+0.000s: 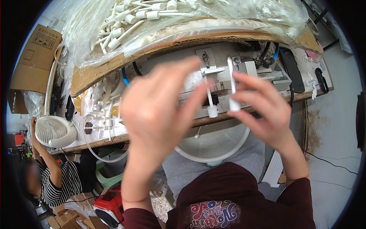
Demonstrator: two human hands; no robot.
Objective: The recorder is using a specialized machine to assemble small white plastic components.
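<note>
My left hand (156, 114) is raised in front of me, fingers pinching a small white plastic dropper piece (211, 104) with a thin tube and a round cap at its lower end. My right hand (263, 108) holds a second white tube piece (232, 89) upright between thumb and fingers, close beside the first. Both hands hover over a grey metal fixture (213, 68) on the wooden workbench (114, 139). A round white mesh basket (215, 143) rests on my lap below the hands, with one white piece in it.
A clear plastic bag of several white dropper parts (152, 19) lies on cardboard above the fixture. More white parts (101, 118) and a small white fan (55, 131) sit at the bench's left. A person in a striped shirt (57, 179) sits lower left. Black hoses (267, 57) run at right.
</note>
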